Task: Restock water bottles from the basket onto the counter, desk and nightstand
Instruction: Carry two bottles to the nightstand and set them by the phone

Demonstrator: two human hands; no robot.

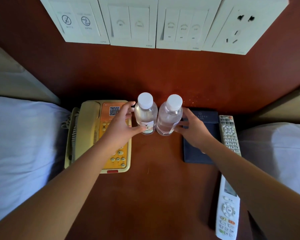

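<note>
Head view: hands [121, 125] flank two clear, round, white-capped bottles [145, 116].

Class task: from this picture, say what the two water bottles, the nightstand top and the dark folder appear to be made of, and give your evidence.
Left bottle and right bottle: probably clear plastic, see-through, white caps. Nightstand top: looks like reddish-brown wood or veneer, with a slight sheen. Folder: dark blue, matte, maybe leatherette; unclear.

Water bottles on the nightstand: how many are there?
2. One water bottle stands by the telephone at the left hand; the other stands beside it at the right hand.
</note>
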